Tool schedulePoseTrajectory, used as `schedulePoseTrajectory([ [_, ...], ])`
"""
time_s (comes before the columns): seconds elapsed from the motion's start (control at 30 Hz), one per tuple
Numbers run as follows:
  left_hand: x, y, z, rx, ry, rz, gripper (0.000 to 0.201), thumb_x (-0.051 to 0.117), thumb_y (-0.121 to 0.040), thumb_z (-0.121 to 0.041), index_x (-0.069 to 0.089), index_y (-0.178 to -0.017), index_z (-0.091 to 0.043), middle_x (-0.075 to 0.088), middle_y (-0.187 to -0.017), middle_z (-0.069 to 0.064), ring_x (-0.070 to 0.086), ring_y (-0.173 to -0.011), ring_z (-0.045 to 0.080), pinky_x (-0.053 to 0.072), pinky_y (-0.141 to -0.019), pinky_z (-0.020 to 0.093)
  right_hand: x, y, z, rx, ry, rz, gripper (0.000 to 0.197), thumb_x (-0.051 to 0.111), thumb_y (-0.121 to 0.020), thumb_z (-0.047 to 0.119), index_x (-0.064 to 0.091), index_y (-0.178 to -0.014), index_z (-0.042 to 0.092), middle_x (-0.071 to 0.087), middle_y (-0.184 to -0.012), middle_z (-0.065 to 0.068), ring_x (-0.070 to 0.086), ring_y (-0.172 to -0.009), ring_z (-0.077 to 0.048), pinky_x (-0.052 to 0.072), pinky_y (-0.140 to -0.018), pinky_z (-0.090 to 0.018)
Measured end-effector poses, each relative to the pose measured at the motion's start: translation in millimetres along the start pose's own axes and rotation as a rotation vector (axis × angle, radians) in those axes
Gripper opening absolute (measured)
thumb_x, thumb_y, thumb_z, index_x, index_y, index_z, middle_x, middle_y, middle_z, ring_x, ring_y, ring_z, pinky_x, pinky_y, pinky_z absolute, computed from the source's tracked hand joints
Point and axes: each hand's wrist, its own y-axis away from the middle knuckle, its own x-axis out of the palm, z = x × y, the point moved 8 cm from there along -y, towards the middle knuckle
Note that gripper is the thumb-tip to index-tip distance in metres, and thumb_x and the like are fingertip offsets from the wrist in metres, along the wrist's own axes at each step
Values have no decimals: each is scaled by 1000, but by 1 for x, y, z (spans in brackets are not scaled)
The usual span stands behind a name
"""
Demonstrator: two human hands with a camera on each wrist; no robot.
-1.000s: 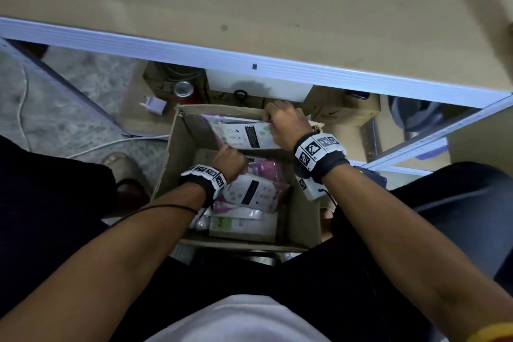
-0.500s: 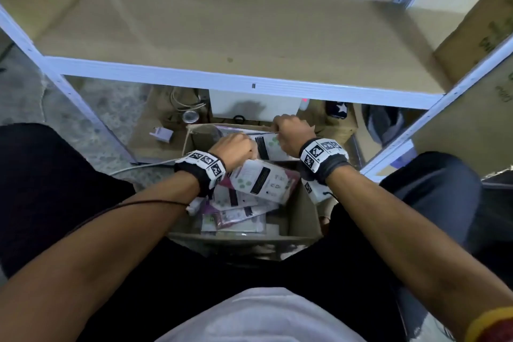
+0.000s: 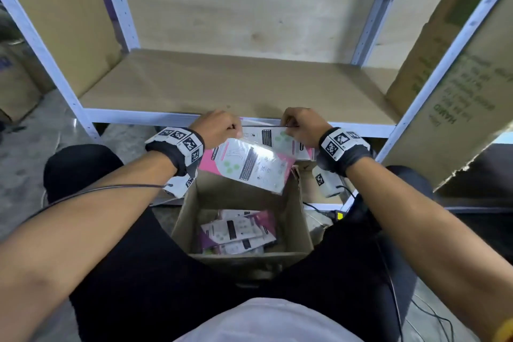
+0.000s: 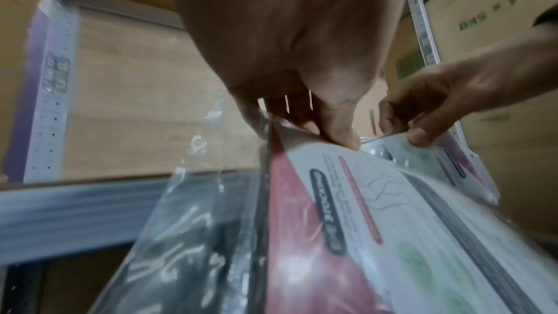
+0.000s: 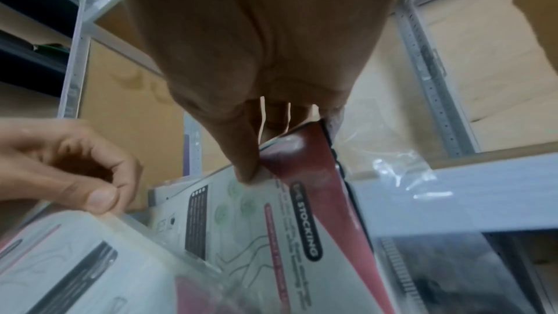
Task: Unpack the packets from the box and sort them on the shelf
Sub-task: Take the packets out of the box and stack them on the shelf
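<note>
My left hand (image 3: 219, 126) pinches the top edge of a pink-and-white stocking packet (image 3: 249, 165) that hangs tilted above the open cardboard box (image 3: 188, 214). In the left wrist view, thumb and fingers (image 4: 341, 128) clamp that packet (image 4: 377, 223) at its corner. My right hand (image 3: 301, 125) pinches a second, similar packet (image 3: 280, 139) just behind the first, level with the shelf's front rail. The right wrist view shows the thumb (image 5: 244, 164) pressed on its packet (image 5: 271, 235). Several more packets (image 3: 238, 232) lie in the box bottom. The wooden shelf board (image 3: 236, 86) lies directly ahead.
White metal uprights (image 3: 41, 50) frame the shelf. Large cardboard boxes stand at the left (image 3: 63, 16) and right (image 3: 458, 86). My knees in dark trousers flank the box. Cables (image 3: 427, 311) trail on the floor at the right.
Both hands have lifted out of the box, each bringing a packet up to the shelf's front edge. My head has tilted up, so the shelf board fills more of the view.
</note>
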Motion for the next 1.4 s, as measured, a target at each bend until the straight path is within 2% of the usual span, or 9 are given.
schedulePoseTrajectory([
  [0.27,-78,2,57,-195,411,-238,12,63,-94,-20,75,-96,-16,72,-90,-6,64,-81,8,46,-72,19,-60,-10,-42,199,-319,-137,18,67,-87,3,65,-105,4,59,-85,-4,54,-81,-17,46,-69,-19],
  [0.37,-85,4,85,-288,581,-349,17,62,-96,-22,73,-104,-12,70,-90,-2,61,-79,8,47,-70,13,-54,-10,-53,322,-718,-187,15,67,-87,-2,59,-84,10,53,-71,-4,52,-68,-21,45,-65,-31],
  [0.63,-58,-7,153,-651,881,-569,16,64,-94,-29,73,-90,-16,72,-92,8,66,-85,22,54,-82,33,-21,-43,-40,512,-1000,-151,15,68,-89,7,58,-81,14,62,-70,-6,63,-47,-12,51,-44,-24],
  [0.73,-45,-9,171,-808,876,-591,23,65,-90,-32,76,-97,-12,74,-99,11,70,-97,31,56,-93,43,-7,-64,-33,545,-1015,-110,13,68,-89,4,61,-79,9,67,-86,-17,67,-73,-28,59,-75,-42],
  [0.83,-36,-10,185,-941,831,-576,30,63,-88,-34,75,-103,-12,74,-108,13,69,-100,34,55,-95,46,4,-83,-30,564,-926,-68,15,69,-88,3,63,-74,5,67,-94,-25,67,-85,-35,55,-88,-53],
  [0.97,-37,-13,202,-1054,786,-521,41,56,-84,-37,67,-102,-1,69,-108,20,69,-94,40,57,-88,49,16,-108,-24,519,-726,15,13,71,-86,8,62,-77,5,67,-85,-19,61,-78,-29,53,-70,-41],
  [1.1,-33,-25,212,-1013,759,-393,45,60,-82,-57,66,-86,-13,68,-93,11,67,-82,28,55,-82,36,28,-128,-18,501,-681,103,18,73,-84,10,56,-79,10,69,-94,-20,69,-89,-37,58,-84,-48],
  [1.27,-27,-44,220,-877,559,-186,28,85,-70,-40,72,-81,-18,71,-79,-3,66,-70,13,44,-54,22,37,-153,-13,468,-618,137,21,78,-79,11,60,-83,2,69,-107,-27,67,-103,-43,53,-90,-58],
  [1.4,-31,-50,229,-887,484,-186,30,85,-68,-40,76,-83,-17,74,-79,-4,68,-72,14,44,-55,21,43,-180,-9,439,-552,171,20,76,-81,18,59,-79,8,71,-108,-23,68,-102,-37,54,-92,-54],
])
